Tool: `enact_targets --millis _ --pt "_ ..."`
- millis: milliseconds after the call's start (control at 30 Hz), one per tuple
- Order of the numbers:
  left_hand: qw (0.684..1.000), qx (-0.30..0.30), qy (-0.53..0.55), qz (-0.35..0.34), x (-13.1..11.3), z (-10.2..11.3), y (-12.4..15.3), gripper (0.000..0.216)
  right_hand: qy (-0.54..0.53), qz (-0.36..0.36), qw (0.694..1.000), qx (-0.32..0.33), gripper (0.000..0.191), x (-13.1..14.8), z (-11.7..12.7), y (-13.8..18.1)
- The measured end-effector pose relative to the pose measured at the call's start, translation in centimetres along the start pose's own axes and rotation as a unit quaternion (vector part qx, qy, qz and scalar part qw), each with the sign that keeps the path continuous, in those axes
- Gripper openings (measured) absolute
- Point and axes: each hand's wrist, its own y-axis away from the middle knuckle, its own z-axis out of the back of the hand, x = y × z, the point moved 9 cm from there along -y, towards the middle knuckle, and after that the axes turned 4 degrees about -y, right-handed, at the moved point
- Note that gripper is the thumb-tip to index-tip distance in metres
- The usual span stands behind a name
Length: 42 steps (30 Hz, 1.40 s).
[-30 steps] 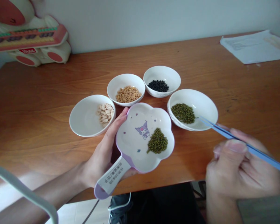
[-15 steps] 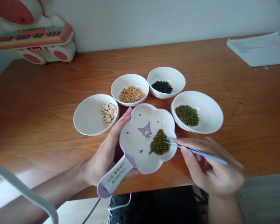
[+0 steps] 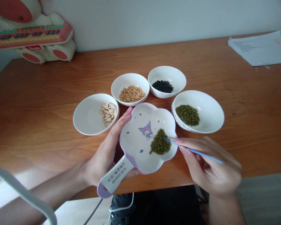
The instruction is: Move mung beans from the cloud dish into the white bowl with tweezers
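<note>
My left hand grips a flower-shaped bowl with a purple rim and a labelled handle, tilted slightly to the right. A heap of green mung beans lies in its right side. Pinched in my right hand are blue tweezers, their tips at the heap; whether they hold a bean I cannot tell. Just right of this bowl, a white bowl contains more mung beans.
Other white bowls stand beyond: one with pale flat seeds, one with yellow soybeans, one with black beans. A toy figure with a keyboard is at the back left, paper at the back right. A grey curved tube crosses the lower left.
My right hand and the tweezers have shifted slightly left and up, the tips still at the mung beans. My left hand holds the flower-shaped bowl as before.
</note>
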Motion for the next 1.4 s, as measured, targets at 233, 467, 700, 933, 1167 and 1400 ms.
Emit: enact_targets --millis 233,467,700,933,1167,1400 --pt "1.0 -0.017 0.011 0.011 0.2 0.0 0.1 0.133 -0.004 -0.005 1.0 0.005 0.04 -0.1 -0.1 0.2" --pt "1.0 -0.015 0.017 0.012 0.1 -0.1 0.2 0.133 -0.012 -0.01 1.0 -0.001 0.043 -0.1 -0.2 -0.1" --pt "1.0 -0.016 0.021 0.01 0.4 -0.1 0.2 0.135 -0.01 -0.004 1.0 -0.001 0.043 0.1 -0.3 -0.4" --pt "1.0 -0.005 0.015 -0.001 0.1 -0.2 0.1 0.133 0.0 0.0 1.0 0.005 0.042 0.1 -0.3 -0.3" --pt "1.0 -0.008 0.017 -0.002 0.2 -0.4 0.0 0.133 0.016 0.016 0.995 -0.097 0.059 -0.2 1.6 1.3" --pt "1.0 -0.016 0.025 -0.004 0.6 -0.4 -0.1 0.137 0.058 -0.096 0.935 -0.335 0.037 -1.7 4.4 3.4"
